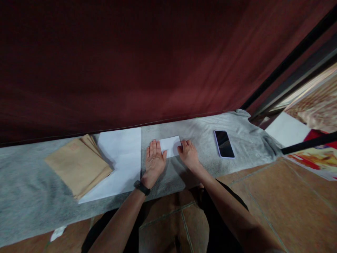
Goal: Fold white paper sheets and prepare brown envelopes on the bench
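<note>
A small folded sheet of white paper (pixel 172 146) lies on a grey cloth in the middle of the view. My left hand (pixel 154 160) rests flat with its fingers stretched out, covering the paper's left end, its thumb pointing towards the middle. At the right end, my right hand (pixel 189 154) has its fingers curled, with the thumb and fingertips closed at the paper's edge. Larger white sheets (pixel 123 154) lie left of my left hand. Brown kraft envelopes (pixel 79 163) are stacked partly over them.
A phone (pixel 224 144) in a pale purple case lies right of my right hand. The grey cloth (pixel 23 196) covers a long narrow surface against a dark red curtain (pixel 147 63). Dark bars and printed papers (pixel 316 158) are at the right. A white scrap (pixel 58 233) lies on the tiled floor.
</note>
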A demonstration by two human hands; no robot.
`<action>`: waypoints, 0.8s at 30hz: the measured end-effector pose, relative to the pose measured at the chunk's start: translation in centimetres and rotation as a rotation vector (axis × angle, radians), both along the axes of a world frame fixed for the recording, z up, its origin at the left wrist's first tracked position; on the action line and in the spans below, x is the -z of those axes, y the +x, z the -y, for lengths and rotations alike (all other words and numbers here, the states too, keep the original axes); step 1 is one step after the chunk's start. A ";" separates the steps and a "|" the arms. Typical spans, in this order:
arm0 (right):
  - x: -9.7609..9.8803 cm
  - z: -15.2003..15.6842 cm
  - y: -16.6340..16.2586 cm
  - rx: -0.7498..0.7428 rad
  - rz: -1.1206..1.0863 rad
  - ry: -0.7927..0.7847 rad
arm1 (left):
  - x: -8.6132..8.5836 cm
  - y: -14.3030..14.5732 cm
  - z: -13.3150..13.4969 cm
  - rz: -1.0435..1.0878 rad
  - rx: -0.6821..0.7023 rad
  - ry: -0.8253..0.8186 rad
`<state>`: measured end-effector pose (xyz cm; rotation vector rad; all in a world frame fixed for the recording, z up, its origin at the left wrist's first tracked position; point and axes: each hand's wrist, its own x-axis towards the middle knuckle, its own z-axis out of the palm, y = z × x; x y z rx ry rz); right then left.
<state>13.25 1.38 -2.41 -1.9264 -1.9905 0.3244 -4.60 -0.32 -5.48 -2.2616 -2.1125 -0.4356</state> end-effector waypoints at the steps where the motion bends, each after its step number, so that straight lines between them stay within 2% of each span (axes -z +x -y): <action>1: 0.2 -0.2 0.0 0.007 -0.046 -0.011 | 0.0 0.0 0.0 -0.001 0.002 -0.001; 6: 1.2 -1.3 0.7 0.082 -0.423 -0.041 | -0.1 0.0 0.0 -0.022 0.013 -0.007; 11: 0.2 -1.8 0.7 0.114 -1.061 -0.217 | -1.2 0.4 0.3 0.007 0.014 0.028; 14: -1.2 -1.6 0.9 0.090 -1.292 -0.246 | -2.9 1.1 1.1 0.026 0.170 0.071; 16: -2.2 -1.3 1.0 0.062 -1.354 -0.228 | -4.1 1.8 1.7 0.029 0.294 0.062; 18: -2.9 -0.9 1.0 0.023 -1.379 -0.216 | -5.0 2.3 2.1 0.064 0.328 0.033; 21: -3.5 -0.5 0.7 -0.079 -1.345 -0.236 | -5.7 2.7 2.0 0.304 0.286 0.000; 24: -3.4 -0.4 0.5 -0.079 -1.288 -0.244 | -5.9 2.7 1.4 0.835 0.156 0.031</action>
